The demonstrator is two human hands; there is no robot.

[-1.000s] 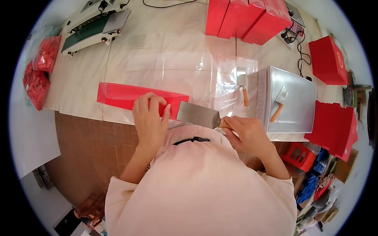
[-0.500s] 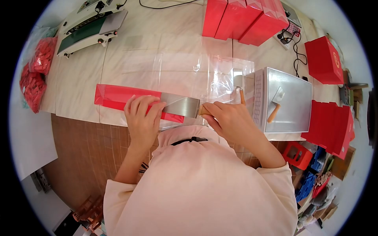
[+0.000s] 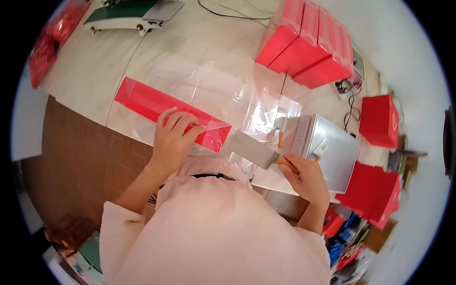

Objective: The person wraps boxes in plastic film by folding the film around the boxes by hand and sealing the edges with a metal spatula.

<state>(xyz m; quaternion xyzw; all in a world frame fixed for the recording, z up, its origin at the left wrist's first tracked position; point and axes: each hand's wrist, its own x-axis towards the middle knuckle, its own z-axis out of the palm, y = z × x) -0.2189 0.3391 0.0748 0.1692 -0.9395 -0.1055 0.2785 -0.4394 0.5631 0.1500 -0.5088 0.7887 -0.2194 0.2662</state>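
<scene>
Two hands at work here: my left hand [image 3: 175,135] lies over one red box [image 3: 166,107], fingers bent across it, though whether they pinch it or merely press I can't tell. My right hand [image 3: 304,175] is closed firmly round the wooden handle of a broad scraper [image 3: 251,149], and the blade points left, right by the box's right end; touching or not, I can't make out.

Scrapers, three in all! Mine, a second [image 3: 280,138] on the clear film [image 3: 225,99], and a third [image 3: 321,148] on the metal-topped unit [image 3: 335,166]. At the back, a row of at least four wrapped boxes [image 3: 308,47]; over on the right, one emblem box [image 3: 378,121], with more red boxes [image 3: 368,194] nearer me, too overlapped to count.

Now the edges: the box lies slantwise on the table [image 3: 175,52], its right end close to the front edge and my shirt [image 3: 213,228]. Beyond its far side there's generous room, pale tabletop running back to the green-belted machine [image 3: 123,16]. On the right it's tight: my knuckles are just beside the metal-topped unit, by its near left corner.
</scene>
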